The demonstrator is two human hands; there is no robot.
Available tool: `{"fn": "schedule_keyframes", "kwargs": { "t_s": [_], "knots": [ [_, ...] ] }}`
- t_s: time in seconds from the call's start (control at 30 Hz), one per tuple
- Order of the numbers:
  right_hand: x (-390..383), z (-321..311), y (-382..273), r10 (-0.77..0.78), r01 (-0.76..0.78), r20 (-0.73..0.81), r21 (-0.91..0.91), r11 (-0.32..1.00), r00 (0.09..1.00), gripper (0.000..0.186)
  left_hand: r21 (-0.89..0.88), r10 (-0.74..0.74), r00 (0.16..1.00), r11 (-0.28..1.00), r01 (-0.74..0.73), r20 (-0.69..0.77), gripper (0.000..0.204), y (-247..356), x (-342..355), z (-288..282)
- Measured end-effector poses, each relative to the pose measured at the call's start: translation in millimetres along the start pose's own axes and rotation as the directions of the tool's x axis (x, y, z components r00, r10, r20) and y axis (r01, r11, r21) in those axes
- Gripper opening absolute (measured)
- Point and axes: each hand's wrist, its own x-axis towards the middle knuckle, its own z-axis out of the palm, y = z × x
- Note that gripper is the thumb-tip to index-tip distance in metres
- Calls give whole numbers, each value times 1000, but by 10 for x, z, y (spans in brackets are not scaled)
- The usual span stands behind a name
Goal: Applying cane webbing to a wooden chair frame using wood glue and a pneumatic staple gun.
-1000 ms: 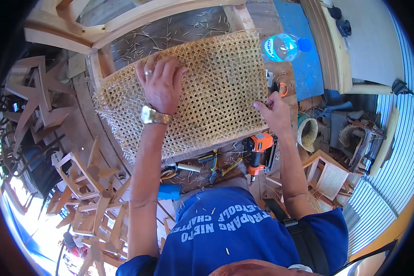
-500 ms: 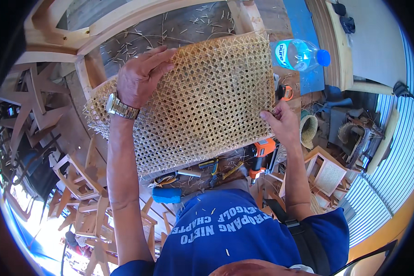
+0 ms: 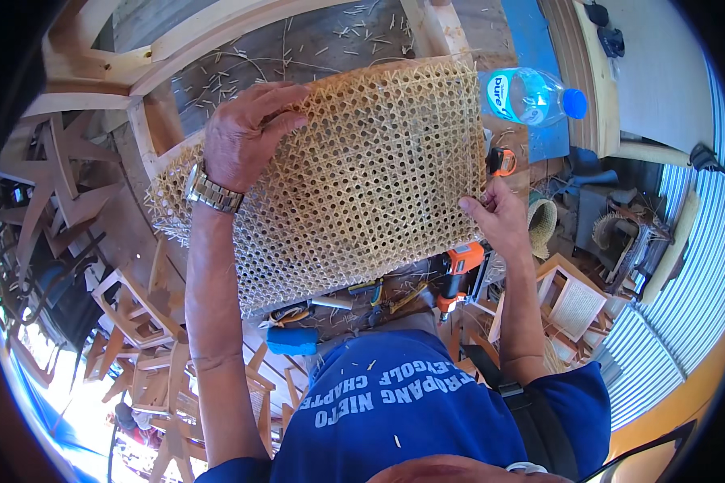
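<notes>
A sheet of woven cane webbing, pale tan with a grid of small holes, lies tilted before me. Its left and right ends are frayed into loose strands. My left hand, with a metal watch on the wrist, is closed over the sheet's far left edge, thumb on top. At the near right edge, my right hand pinches the cane between thumb and fingers. What lies under the sheet is mostly hidden.
A wooden frame stands beyond the sheet amid cane scraps. To the right are a water bottle and an orange tape measure. An orange power tool, pliers and a blue block lie nearer. Wooden chair frames stand lower left.
Both hands keep their hold on the cane webbing. The bottle, the tape measure and my right hand appear very slightly farther right in the picture.
</notes>
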Motion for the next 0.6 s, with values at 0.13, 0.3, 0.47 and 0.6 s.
{"fn": "schedule_keyframes", "kwargs": {
  "t_s": [0.13, 0.3, 0.47, 0.6],
  "knots": [
    [-18, 11, -54, -16, 15, -18, -72, 997, 1000, 40, -42, -43, 999, 998, 43, 0, 30, 10, 14, -10],
    [-64, 77, -116, -29, 12, -95, -173, 985, 995, 40, -28, -134, 990, 990, 135, 36, 33, 98, 73, -11],
    [-50, 42, -127, -26, 10, -73, -213, 977, 997, 41, -44, -165, 982, 985, 169, 92, 38, -27, 110, -25],
    [-39, 24, -117, 36, -42, -41, -157, 987, 999, 42, -312, -139, 988, 938, 152, 63, 35, -104, 100, 29]
  ]
}}
